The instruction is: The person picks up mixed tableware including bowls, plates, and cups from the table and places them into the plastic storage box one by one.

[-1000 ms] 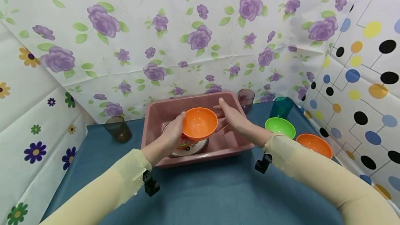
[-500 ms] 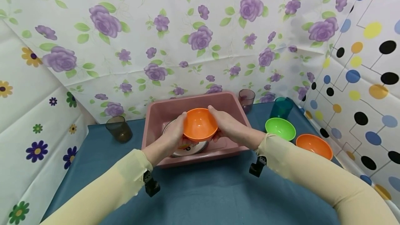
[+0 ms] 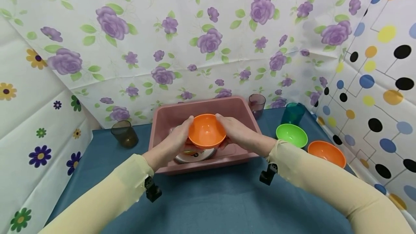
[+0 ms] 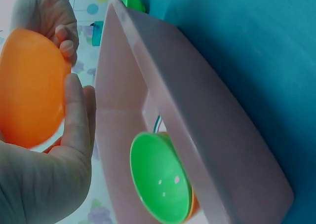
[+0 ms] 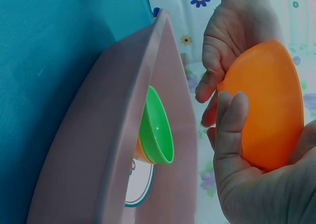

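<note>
Both hands hold an orange bowl [image 3: 207, 131] above a pink basin [image 3: 208, 166], its hollow side turned toward the head camera. My left hand [image 3: 176, 139] grips the bowl's left side, thumb near the rim and fingers beneath. On the opposite side my right hand [image 3: 236, 132] holds it, thumb at the rim and fingers curling under. Inside the basin, the left wrist view shows a green bowl [image 4: 159, 179] nested over another orange bowl [image 4: 194, 204]. These sit on a white plate [image 3: 199, 155], largely hidden by the left hand and the held bowl in the head view.
A brown transparent cup [image 3: 125, 135] stands left of the basin. At its back right corner is a purplish cup [image 3: 256, 105]. Farther right are a teal cup [image 3: 293, 113], a green bowl [image 3: 291, 135] and an orange bowl [image 3: 326, 153]. Patterned sheets [image 3: 182, 39] enclose the blue table.
The right hand has moved left from beside the orange bowl and taken hold of its right side. The left hand has kept its grip, and the bowl has hardly shifted.
</note>
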